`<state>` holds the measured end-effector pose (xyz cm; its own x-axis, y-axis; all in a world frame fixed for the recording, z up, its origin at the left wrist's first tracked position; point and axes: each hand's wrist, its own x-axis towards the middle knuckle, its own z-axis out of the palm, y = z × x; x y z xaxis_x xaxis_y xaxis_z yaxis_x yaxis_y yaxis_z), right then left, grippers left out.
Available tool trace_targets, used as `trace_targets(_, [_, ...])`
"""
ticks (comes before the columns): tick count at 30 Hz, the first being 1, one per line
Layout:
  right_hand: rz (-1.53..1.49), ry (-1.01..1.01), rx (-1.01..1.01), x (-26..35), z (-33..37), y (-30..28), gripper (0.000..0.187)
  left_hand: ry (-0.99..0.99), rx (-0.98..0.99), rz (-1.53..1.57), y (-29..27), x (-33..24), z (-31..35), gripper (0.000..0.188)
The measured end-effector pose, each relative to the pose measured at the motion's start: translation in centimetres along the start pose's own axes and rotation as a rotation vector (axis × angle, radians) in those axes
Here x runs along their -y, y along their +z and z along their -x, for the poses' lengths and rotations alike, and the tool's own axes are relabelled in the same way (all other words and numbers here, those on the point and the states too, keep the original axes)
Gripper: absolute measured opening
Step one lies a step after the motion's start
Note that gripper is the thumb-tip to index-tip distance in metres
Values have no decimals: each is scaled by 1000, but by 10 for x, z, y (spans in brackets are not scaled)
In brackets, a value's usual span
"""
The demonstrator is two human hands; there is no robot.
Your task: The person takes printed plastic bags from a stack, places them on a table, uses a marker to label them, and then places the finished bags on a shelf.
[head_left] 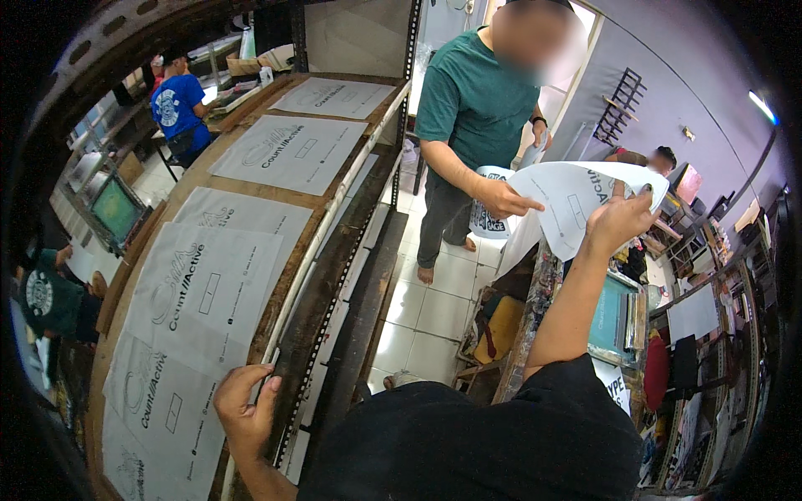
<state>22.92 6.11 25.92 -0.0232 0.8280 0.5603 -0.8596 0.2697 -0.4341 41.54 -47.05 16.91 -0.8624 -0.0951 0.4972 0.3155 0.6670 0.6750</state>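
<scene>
My right hand (620,222) is raised at the right and closed on the edge of a curled white printed sheet (558,185). A co-worker's hand (505,199) touches the same sheet from its left side. My left hand (247,411) is low, beside the front rail of a wooden shelf (316,200). Its thumb and forefinger are bent toward each other at that rail; what lies between them is too small to make out. Several flat printed sheets (194,288) cover the shelf, some overlapping, with dark lettering and a line drawing.
The co-worker in a green shirt (455,92) stands ahead on white floor tiles (418,321), another curled sheet in the other hand. A workbench with a teal-meshed printing frame (607,321) stands at my right. Other people work at far left and far right. A red seat (656,373) is nearby.
</scene>
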Motion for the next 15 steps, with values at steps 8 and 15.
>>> trace_targets(8, [-14,-36,1,-1,-4,5,43,13,-10,-26,-1,-4,1,17])
trace_targets(15, [-49,-54,65,-7,-9,7,40,-6,13,0,0,-2,0,18])
